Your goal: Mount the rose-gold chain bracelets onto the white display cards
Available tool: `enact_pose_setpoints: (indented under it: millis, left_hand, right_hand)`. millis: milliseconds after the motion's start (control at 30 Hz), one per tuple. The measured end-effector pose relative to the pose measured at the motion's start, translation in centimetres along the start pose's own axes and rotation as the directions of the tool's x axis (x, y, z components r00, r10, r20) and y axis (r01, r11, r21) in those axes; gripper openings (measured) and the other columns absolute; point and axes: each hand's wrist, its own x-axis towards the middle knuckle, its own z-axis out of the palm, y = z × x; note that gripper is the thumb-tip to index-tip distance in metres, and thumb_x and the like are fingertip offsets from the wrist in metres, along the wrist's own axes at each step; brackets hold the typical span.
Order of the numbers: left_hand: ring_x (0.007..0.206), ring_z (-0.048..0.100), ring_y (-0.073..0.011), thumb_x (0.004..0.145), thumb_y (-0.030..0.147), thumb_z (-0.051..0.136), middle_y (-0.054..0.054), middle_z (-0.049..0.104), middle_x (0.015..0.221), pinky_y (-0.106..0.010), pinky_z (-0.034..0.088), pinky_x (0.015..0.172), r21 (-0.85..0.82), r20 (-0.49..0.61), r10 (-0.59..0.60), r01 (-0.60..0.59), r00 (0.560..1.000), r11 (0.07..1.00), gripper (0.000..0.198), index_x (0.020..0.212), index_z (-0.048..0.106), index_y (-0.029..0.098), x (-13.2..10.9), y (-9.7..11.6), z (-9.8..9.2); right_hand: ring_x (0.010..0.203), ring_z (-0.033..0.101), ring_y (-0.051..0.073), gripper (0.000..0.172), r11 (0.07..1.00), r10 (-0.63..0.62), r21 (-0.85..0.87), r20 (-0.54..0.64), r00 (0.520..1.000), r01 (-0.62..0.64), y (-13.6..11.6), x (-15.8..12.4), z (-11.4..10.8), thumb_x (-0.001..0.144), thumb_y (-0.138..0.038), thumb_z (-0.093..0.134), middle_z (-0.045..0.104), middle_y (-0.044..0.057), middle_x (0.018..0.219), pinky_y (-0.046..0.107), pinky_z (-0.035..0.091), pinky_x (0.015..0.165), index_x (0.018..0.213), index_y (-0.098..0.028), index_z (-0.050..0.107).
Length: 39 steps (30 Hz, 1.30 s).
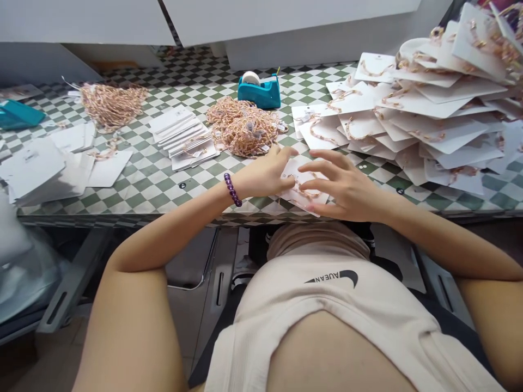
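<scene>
Steadying white jewelry card [304, 182] between narrowly pinching left hand [261, 174] and widely spread right hand [343, 185]; risking creased card or dislodged chain bracelet [307, 192] through uneven pressure.

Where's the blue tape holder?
In the head view, the teal tape dispenser sits toward the far side of the checkered table, just behind the heap of rose-gold chains.
</scene>
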Motion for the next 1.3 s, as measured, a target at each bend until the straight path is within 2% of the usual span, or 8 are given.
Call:
enact_pose_setpoints:
  millis: [167, 467, 567, 700, 767, 900, 1100, 1300]
  left_hand:
    - [0.120, 0.062, -0.0334, 0.086, 0.041, 0.057, -0.022, 0.052, 0.142, -0.045, 0.054, 0.099, 0.029, -0.005, -0.010, 0.010, 1.000, 1.000, 0.068, 0.145, 0.043, 0.011, -1.3, 0.7, -0.2]
    - [0.104, 0.068, -0.0343, 0.089, 0.041, 0.052, -0.017, 0.057, 0.128, -0.047, 0.057, 0.087, 0.242, 0.033, -0.104, 0.093, 0.994, 0.966, 0.050, 0.132, 0.051, 0.015, -3.3, 1.5, 0.2]
    - [0.127, 0.058, -0.0396, 0.088, 0.040, 0.058, -0.021, 0.048, 0.143, -0.052, 0.054, 0.101, 0.234, -0.023, 0.023, -0.017, 0.999, 0.972, 0.053, 0.133, 0.051, 0.014, -3.4, 1.2, 0.1]
    - [0.149, 0.037, -0.0389, 0.085, 0.055, 0.067, -0.021, 0.037, 0.159, -0.055, 0.034, 0.122, 0.149, -0.040, 0.260, -0.251, 0.965, 0.956, 0.071, 0.141, 0.045, 0.017, -2.6, 1.1, 1.0]
    - [0.147, 0.039, -0.0391, 0.081, 0.061, 0.071, -0.021, 0.038, 0.159, -0.055, 0.037, 0.120, 0.102, -0.054, 0.275, -0.269, 0.960, 0.958, 0.075, 0.137, 0.047, 0.018, -2.1, 1.2, 2.0]
    - [0.139, 0.050, -0.0336, 0.086, 0.048, 0.069, -0.020, 0.047, 0.150, -0.049, 0.043, 0.116, 0.061, -0.186, 0.276, -0.269, 0.943, 0.961, 0.052, 0.125, 0.052, 0.018, -2.1, 1.2, 3.6]
    - [0.121, 0.061, -0.0295, 0.086, 0.045, 0.067, -0.015, 0.055, 0.136, -0.045, 0.050, 0.106, 0.042, -0.218, 0.254, -0.251, 0.942, 0.967, 0.036, 0.110, 0.057, 0.019, -2.8, 0.4, 3.9]
    - [0.127, 0.056, -0.0333, 0.085, 0.042, 0.068, -0.019, 0.051, 0.144, -0.050, 0.047, 0.106, 0.130, -0.242, 0.317, -0.294, 0.917, 0.947, 0.052, 0.128, 0.050, 0.018, -2.6, 0.4, 4.1]
  right_hand:
    - [0.148, 0.036, 0.038, 0.031, 0.991, -0.079, -0.107, 0.068, 0.995, 0.086, 0.4, -0.9, 1.8, 0.089, -0.038, 0.069, 0.059, 0.011, 0.140, 0.060, 0.038, 0.119, 0.116, -0.024, 0.067]
    - [0.140, 0.046, 0.035, 0.016, 0.992, -0.098, -0.067, 0.124, 0.987, 0.107, 0.9, -1.0, 0.4, 0.096, -0.036, 0.061, 0.065, 0.011, 0.127, 0.056, 0.046, 0.113, 0.092, -0.021, 0.068]
    - [0.133, 0.052, 0.031, 0.015, 0.995, -0.097, -0.026, 0.109, 0.989, 0.101, 1.2, -1.3, 0.5, 0.099, -0.032, 0.059, 0.067, 0.010, 0.119, 0.049, 0.051, 0.107, 0.094, -0.020, 0.067]
    - [0.131, 0.052, 0.030, 0.015, 0.995, -0.099, -0.012, 0.061, 0.993, 0.100, 1.5, -1.5, 1.1, 0.099, -0.033, 0.059, 0.066, 0.009, 0.118, 0.048, 0.050, 0.108, 0.095, -0.021, 0.067]
    - [0.131, 0.052, 0.029, 0.015, 0.996, -0.086, 0.005, 0.048, 0.995, 0.086, 1.5, -1.6, 1.2, 0.098, -0.034, 0.060, 0.066, 0.009, 0.120, 0.048, 0.049, 0.109, 0.094, -0.022, 0.067]
    - [0.127, 0.055, 0.028, 0.014, 0.995, -0.102, 0.007, 0.023, 0.994, 0.102, 1.4, -1.7, 1.2, 0.097, -0.033, 0.061, 0.066, 0.009, 0.117, 0.045, 0.051, 0.107, 0.092, -0.021, 0.066]
    - [0.092, 0.066, 0.019, 0.014, 0.988, -0.153, -0.001, 0.017, 0.988, 0.153, 1.1, -1.6, 1.0, 0.097, -0.030, 0.061, 0.067, 0.011, 0.109, 0.035, 0.056, 0.084, 0.090, -0.017, 0.062]
    - [0.096, 0.068, 0.021, 0.011, 0.976, -0.216, -0.008, 0.016, 0.976, 0.216, 1.2, -1.5, 0.9, 0.097, -0.027, 0.061, 0.068, 0.012, 0.112, 0.036, 0.057, 0.085, 0.092, -0.018, 0.062]
